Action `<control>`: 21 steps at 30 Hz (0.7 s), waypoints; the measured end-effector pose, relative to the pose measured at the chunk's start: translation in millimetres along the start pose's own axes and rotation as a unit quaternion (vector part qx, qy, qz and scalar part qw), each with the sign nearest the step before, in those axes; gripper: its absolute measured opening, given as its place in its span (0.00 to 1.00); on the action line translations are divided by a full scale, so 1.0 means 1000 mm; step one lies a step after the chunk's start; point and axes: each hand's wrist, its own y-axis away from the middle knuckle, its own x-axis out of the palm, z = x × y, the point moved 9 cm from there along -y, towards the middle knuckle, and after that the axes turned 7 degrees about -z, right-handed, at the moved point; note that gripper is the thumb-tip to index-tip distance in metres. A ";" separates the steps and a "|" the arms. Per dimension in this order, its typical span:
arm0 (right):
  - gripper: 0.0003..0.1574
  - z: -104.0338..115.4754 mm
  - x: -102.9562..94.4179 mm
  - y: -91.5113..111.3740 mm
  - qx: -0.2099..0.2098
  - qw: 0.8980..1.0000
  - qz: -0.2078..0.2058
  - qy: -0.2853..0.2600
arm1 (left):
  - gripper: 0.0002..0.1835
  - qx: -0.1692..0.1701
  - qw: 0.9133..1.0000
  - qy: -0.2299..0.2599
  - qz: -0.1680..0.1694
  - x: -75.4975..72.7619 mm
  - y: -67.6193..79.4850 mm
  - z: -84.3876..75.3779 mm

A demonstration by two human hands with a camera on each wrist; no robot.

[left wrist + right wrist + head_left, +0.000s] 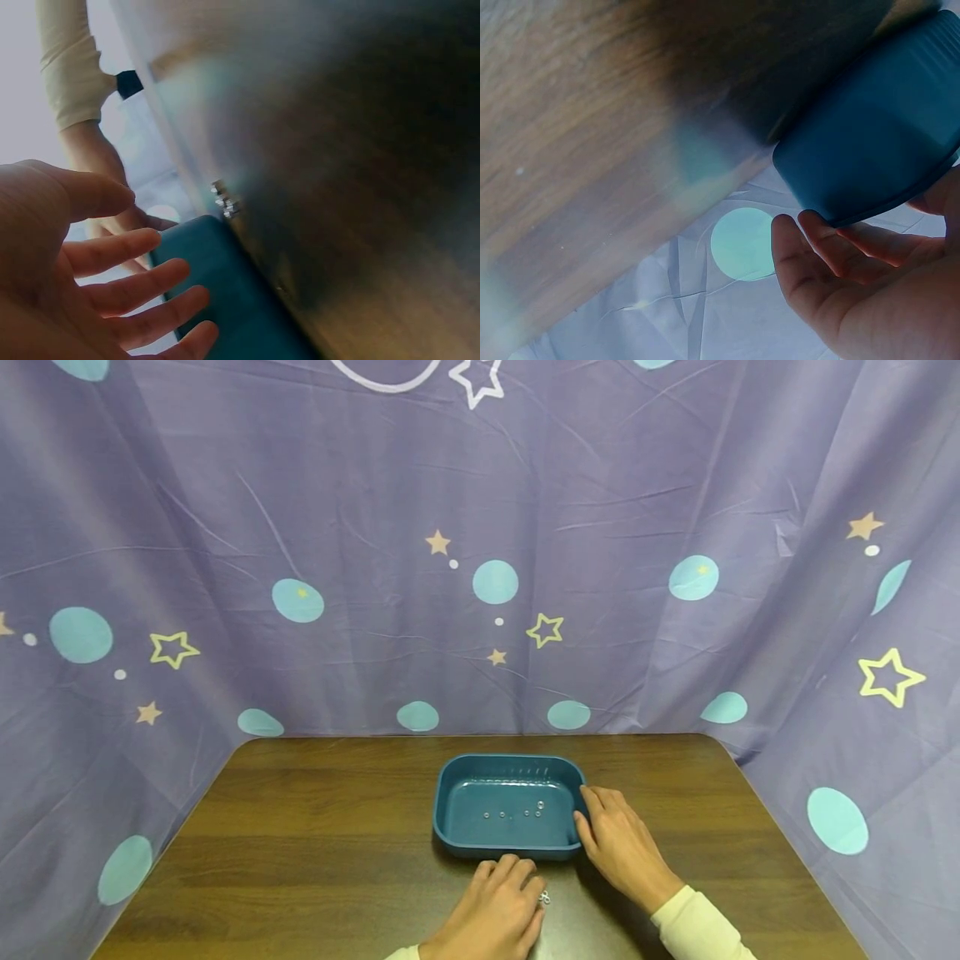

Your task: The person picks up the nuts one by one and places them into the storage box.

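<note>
A teal plastic tray [510,848] stands on the wooden table, with several small silvery ring-like pieces [540,806] scattered on its floor. My right hand [626,847] holds the tray's right rim; in the right wrist view the fingers [832,247] of that hand lie along the rim from outside. In front of the tray, my left hand [495,906] hovers low with relaxed, spread fingers and nothing seen in them. Just right of it, a small cluster of silvery pieces [545,898] lies on the table. The left wrist view shows this cluster [225,201] apart from the fingers.
The brown wooden table [315,827] extends on both sides of the tray. A purple curtain [375,635] with stars and dots hangs behind the table and along both sides. One more tiny piece [281,288] lies near the tray's side in the left wrist view.
</note>
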 end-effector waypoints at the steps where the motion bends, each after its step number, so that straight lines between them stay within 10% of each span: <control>1: 0.29 0.000 0.000 0.000 -0.001 1.000 -0.001 0.000 | 0.12 0.000 1.000 -0.002 0.002 0.001 0.001 0.000; 21: 0.29 0.000 0.000 0.002 -0.003 1.000 -0.011 -0.004 | 0.10 0.036 0.998 -0.037 0.027 0.022 0.006 -0.002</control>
